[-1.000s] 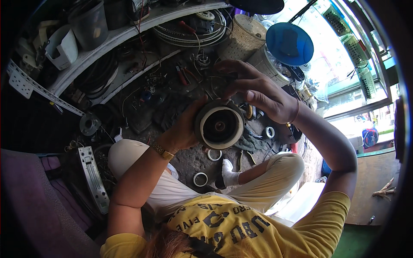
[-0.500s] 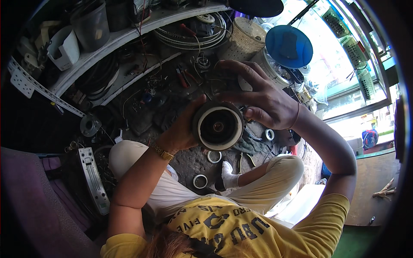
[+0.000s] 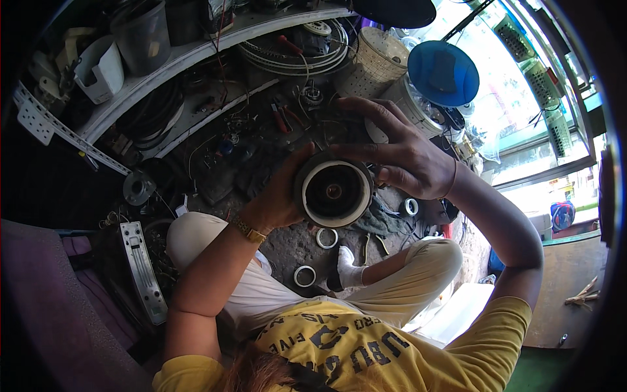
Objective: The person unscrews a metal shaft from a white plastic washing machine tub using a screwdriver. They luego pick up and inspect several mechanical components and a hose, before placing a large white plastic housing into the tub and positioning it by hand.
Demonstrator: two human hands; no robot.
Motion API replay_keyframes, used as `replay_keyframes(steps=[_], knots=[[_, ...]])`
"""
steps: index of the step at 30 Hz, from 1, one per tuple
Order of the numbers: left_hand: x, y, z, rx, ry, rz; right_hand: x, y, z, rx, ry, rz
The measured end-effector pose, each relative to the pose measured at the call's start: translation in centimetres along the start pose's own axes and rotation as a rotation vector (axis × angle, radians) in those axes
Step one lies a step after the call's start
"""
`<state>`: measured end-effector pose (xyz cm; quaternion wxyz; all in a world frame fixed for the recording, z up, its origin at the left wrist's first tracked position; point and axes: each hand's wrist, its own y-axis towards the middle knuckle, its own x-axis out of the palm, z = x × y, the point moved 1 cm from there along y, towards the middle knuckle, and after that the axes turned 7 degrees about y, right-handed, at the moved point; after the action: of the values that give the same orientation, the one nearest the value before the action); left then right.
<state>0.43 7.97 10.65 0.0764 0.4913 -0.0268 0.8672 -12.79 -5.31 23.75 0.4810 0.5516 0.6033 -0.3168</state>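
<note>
My left hand (image 3: 277, 199) is wrapped round the left side of a round, dark, hollow part (image 3: 302, 212), held up with its mouth toward me. A cream ring (image 3: 312, 211) lines the mouth, and a small copper-coloured centre (image 3: 334, 191) shows deep inside. Over its right side hovers my right hand (image 3: 418, 160), fingers stretched apart. Its index fingertip lies at the top rim; whether it presses there I cannot tell. The thumb is close to the right rim. The far end of the part is hidden.
Below on the floor lie two pale rings (image 3: 304, 276), pliers with yellowish handles (image 3: 375, 245) and another white ring (image 3: 410, 207). Red-handled pliers (image 3: 281, 119) lie farther off. A shelf (image 3: 189, 57) with plastic bins curves along the back left; a blue disc (image 3: 444, 73) is at the upper right.
The view has shifted very slightly. Both hands and the round part keep nearly the same pose, with the right index finger still over the top rim.
</note>
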Motion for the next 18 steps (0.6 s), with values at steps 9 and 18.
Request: replay_keyframes(steps=[9, 18], knots=[[-0.6, 0.2, 0.2, -0.037, -0.079, -0.059, -1.3, 0.7, -0.5, -0.109, -0.341, -0.056], [-0.3, 0.4, 0.2, -0.087, -0.057, -0.061, -2.0, 1.1, -1.6, -0.332, -0.736, -0.069]])
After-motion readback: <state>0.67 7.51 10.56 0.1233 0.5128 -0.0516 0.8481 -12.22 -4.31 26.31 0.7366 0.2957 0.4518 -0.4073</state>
